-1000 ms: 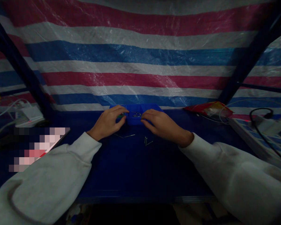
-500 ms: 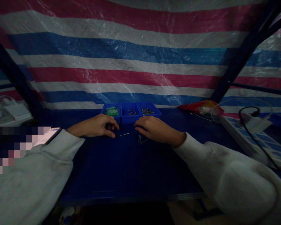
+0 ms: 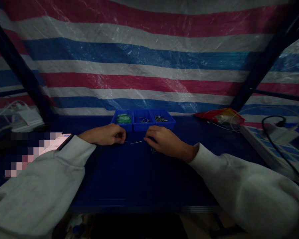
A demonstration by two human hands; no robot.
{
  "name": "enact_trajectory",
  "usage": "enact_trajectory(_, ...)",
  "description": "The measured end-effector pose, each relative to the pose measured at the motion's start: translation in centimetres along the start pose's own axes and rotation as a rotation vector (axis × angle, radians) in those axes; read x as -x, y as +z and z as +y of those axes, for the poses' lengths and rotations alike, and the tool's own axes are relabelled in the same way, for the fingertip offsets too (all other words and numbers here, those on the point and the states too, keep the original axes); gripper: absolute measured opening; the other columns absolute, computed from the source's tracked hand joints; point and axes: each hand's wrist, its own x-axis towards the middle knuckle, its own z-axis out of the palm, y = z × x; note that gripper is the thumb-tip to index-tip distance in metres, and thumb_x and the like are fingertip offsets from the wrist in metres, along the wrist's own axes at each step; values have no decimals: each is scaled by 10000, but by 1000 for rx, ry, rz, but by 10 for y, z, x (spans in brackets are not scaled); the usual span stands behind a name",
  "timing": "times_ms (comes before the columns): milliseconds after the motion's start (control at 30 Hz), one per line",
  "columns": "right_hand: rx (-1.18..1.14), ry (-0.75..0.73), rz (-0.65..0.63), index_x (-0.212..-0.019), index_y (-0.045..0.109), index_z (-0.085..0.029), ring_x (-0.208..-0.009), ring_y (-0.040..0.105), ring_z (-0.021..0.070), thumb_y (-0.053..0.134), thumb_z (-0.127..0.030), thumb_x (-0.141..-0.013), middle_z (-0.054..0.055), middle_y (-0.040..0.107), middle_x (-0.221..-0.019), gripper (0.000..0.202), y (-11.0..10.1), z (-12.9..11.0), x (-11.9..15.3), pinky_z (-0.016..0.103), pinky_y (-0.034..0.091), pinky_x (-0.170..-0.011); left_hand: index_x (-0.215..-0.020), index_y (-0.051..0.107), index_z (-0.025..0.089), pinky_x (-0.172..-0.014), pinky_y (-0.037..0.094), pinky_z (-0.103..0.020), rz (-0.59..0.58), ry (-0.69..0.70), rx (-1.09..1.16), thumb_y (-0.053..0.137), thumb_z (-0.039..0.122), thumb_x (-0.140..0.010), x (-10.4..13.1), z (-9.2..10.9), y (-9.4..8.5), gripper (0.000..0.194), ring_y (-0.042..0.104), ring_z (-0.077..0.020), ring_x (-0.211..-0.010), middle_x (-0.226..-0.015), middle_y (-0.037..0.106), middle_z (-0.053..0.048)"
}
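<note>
My left hand (image 3: 111, 135) is closed in a pinch, a short end of a thin metal pin (image 3: 126, 142) showing at its fingertips. Between my hands, another thin metal pin (image 3: 136, 142) lies on the blue table (image 3: 139, 179). My right hand (image 3: 163, 140) has its fingers drawn together just right of that pin; what they hold, if anything, is hidden. Small pins (image 3: 153, 150) lie partly covered beneath it. Behind the hands stands a blue three-part tray (image 3: 142, 126), with green pieces (image 3: 123, 118) at left and metal pins (image 3: 160, 119) in the middle and right parts.
A phone (image 3: 64, 141) lies beside my left sleeve. At the back right is a red bag (image 3: 214, 114), and farther right a white box (image 3: 269, 149) with a charger and black cable. White adapters (image 3: 30, 118) stand at left. A striped sheet (image 3: 139, 79) hangs behind.
The fingers of my left hand have closed into a pinch, with a pin end now showing. My right hand now covers more of the small pins. The view has shifted slightly.
</note>
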Motion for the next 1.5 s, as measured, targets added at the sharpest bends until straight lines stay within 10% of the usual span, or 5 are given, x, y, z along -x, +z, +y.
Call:
enact_trajectory(467, -108, 111, 112, -982, 617, -173, -797, 608, 164, 565, -231, -948, 43, 664, -916, 85, -10, -3, 5, 286, 441, -731, -1194, 490, 199, -713, 481, -288, 547, 270, -48, 575, 216, -916, -16, 33, 34, 292, 612, -147, -767, -901, 629, -17)
enact_trajectory(1500, -467, 180, 156, -865, 705, -165, -623, 586, 99, 614, -171, -901, -12, 695, -754, 98, -3, -12, 0, 225, 413, -632, -1023, 613, 182, -826, 517, -305, 860, 384, -241, 612, 190, -932, -15, 42, 41, 92, 580, -158, -939, -1065, 535, -58)
